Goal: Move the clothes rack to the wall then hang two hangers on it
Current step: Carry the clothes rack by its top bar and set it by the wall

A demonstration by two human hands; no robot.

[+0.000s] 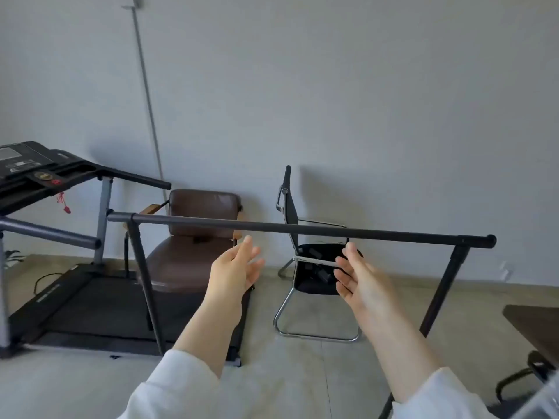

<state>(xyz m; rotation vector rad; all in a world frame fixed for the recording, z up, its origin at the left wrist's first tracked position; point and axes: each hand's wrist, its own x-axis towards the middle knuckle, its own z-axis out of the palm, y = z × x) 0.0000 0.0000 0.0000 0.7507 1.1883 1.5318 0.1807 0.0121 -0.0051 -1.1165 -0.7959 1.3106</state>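
Grey wall (363, 86) backs the rack (302, 228), whose bar crosses just beyond both hands. Left hand (234, 269) and right hand (357, 278) are spread, holding nothing. Better to take the bar evenly with both, lift level, clearing the chairs (199, 237).

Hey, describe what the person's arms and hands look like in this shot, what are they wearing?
Both arms wear loose white sleeves pushed up, leaving the forearms bare. The left hand and right hand are bare: no gloves, rings, watch or bracelets visible. The white sleeve fabric looks soft and slightly bunched at the cuffs.
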